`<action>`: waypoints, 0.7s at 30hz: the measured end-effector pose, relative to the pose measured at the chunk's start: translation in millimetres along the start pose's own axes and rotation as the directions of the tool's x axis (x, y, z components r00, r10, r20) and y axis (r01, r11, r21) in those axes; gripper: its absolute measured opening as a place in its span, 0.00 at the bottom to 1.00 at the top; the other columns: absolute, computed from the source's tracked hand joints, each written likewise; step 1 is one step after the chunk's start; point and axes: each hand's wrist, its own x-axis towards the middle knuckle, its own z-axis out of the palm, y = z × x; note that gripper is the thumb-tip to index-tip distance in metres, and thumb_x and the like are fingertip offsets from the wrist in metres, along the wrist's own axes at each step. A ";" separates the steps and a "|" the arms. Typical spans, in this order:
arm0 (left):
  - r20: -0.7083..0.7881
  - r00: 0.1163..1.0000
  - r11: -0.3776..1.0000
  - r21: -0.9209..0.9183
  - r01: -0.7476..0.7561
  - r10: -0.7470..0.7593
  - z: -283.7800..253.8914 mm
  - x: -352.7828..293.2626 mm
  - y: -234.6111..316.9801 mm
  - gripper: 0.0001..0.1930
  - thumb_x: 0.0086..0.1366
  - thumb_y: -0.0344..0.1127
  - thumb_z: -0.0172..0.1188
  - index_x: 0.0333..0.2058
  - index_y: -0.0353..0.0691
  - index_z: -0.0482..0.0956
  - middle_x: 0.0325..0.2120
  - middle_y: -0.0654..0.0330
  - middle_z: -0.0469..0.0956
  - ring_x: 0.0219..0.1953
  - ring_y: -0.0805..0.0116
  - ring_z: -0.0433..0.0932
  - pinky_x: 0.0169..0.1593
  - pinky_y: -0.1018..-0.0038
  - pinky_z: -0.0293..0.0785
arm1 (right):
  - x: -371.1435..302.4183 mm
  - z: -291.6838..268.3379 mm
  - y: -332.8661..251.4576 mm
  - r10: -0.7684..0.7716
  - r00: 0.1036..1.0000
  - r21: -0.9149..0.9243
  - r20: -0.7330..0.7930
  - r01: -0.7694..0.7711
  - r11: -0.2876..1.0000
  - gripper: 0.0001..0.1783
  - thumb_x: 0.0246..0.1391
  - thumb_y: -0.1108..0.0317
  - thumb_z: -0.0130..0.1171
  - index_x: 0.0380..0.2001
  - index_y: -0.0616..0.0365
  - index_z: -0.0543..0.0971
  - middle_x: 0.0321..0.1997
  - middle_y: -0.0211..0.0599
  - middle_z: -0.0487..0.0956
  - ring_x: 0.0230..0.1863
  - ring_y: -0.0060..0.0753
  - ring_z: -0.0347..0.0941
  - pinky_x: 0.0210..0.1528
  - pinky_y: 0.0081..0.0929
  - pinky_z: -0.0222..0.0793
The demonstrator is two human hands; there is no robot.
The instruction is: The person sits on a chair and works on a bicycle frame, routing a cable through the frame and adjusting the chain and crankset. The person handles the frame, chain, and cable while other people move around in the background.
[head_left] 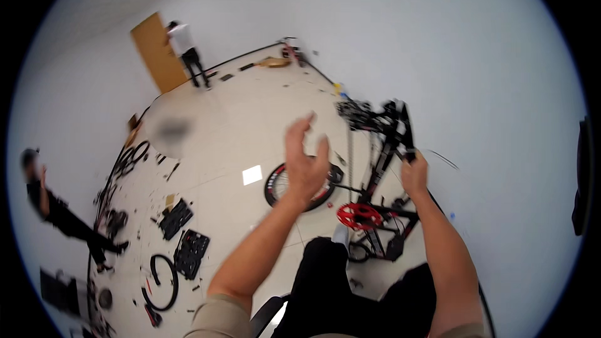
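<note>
A black bicycle frame point(380, 172) stands tilted in front of me, a little to the right. My right hand point(414, 176) is closed around a black part of it, below its upper end. A red chainring point(359, 216) sits low on the frame, and a chain point(350, 161) hangs down its left side. My left hand point(305, 166) is raised in the air to the left of the frame, slightly blurred, fingers apart and holding nothing. Beyond that hand a bicycle wheel point(274, 195) with red marks on its rim lies on the floor, partly hidden by my hand and forearm.
Two opened black tool cases point(191, 254) lie on the floor at left, near a loose black tyre point(175, 285). One person point(59, 213) stands at far left, another point(183, 44) by the wooden door point(153, 50). A white wall point(494, 87) rises close on the right.
</note>
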 end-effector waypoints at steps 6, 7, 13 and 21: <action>0.239 0.961 0.980 -0.110 0.166 -0.136 57.9 46.0 3.6 0.21 0.68 0.41 0.59 0.53 0.33 0.74 0.42 0.53 0.80 0.43 0.69 0.76 0.46 0.72 0.73 | -1.1 -12.6 -30.0 0.112 0.994 -0.030 -0.006 -0.112 0.993 0.22 0.48 0.69 0.56 0.48 0.64 0.76 0.35 0.61 0.80 0.40 0.62 0.77 0.44 0.47 0.72; 0.269 0.946 0.967 -0.127 0.219 -0.179 61.4 48.8 2.9 0.21 0.68 0.42 0.59 0.53 0.33 0.75 0.41 0.53 0.80 0.42 0.70 0.76 0.46 0.72 0.73 | -3.5 -13.7 -43.6 0.155 0.987 -0.026 0.034 -0.154 0.988 0.21 0.47 0.69 0.56 0.47 0.64 0.76 0.35 0.61 0.80 0.40 0.62 0.77 0.44 0.47 0.72; 0.483 0.866 0.971 -0.114 0.209 -0.130 95.7 94.3 29.2 0.21 0.66 0.44 0.58 0.43 0.28 0.80 0.35 0.52 0.83 0.37 0.68 0.79 0.44 0.72 0.75 | -4.0 -19.5 -47.0 0.175 0.984 -0.057 0.019 -0.174 0.983 0.19 0.46 0.71 0.57 0.45 0.60 0.77 0.35 0.56 0.81 0.40 0.60 0.78 0.47 0.47 0.71; 0.824 0.543 0.979 0.203 -0.017 -0.161 109.8 112.6 36.6 0.27 0.56 0.58 0.63 0.33 0.34 0.84 0.25 0.51 0.82 0.29 0.59 0.81 0.38 0.66 0.76 | -6.9 -3.6 -49.9 0.117 0.993 -0.092 -0.016 -0.118 0.989 0.17 0.47 0.73 0.56 0.43 0.60 0.77 0.32 0.58 0.80 0.39 0.62 0.77 0.44 0.50 0.71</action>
